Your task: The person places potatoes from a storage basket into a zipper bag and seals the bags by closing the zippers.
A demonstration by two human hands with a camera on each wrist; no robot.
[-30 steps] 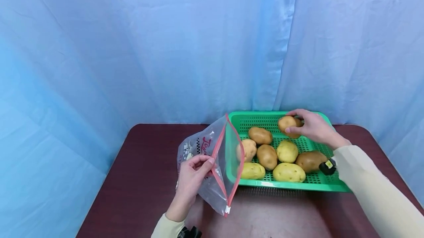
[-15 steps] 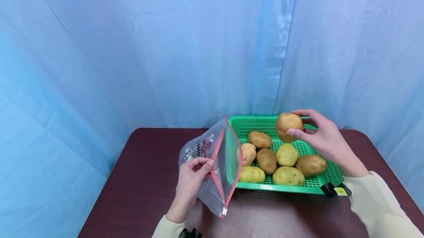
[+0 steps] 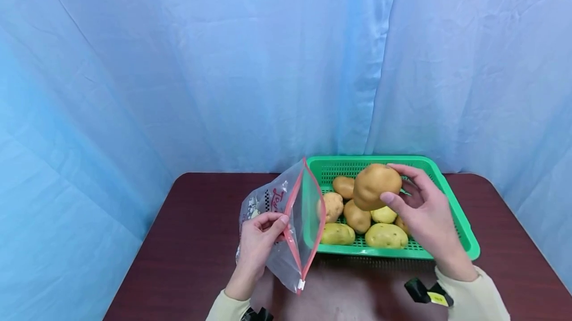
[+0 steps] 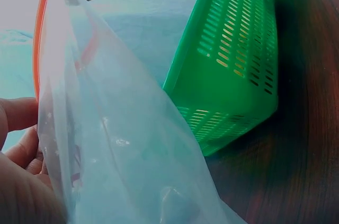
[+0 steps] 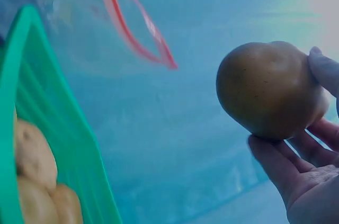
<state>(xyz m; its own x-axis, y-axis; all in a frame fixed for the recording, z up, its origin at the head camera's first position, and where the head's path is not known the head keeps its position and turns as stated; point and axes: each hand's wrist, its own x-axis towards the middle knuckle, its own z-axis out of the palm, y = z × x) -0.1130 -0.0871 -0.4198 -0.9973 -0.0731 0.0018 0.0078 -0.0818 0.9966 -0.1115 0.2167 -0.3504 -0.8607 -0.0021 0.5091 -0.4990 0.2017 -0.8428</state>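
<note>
My left hand (image 3: 258,244) pinches the red-edged rim of a clear plastic zipper bag (image 3: 279,197) between thumb and fingers; the bag's mouth gapes toward the right, with a white slider at its near end. Above the green basket (image 3: 466,241), my right hand (image 3: 426,212) grips a brown potato (image 3: 377,186), thumb on the near side and fingers on the far side. The right wrist view shows this potato (image 5: 270,90) lifted well clear of the basket, the bag's red rim (image 5: 130,33) a short way off.
Several brown and yellow potatoes (image 3: 386,235) lie in the basket, which stands on a dark reddish-brown table (image 3: 201,222). The bag overlaps the basket's left side in the head view. Pale blue curtains (image 3: 268,63) hang behind the table.
My right hand has lifted the potato up from the back right of the basket and brought it left and nearer. The left hand stays on the bag's rim.
</note>
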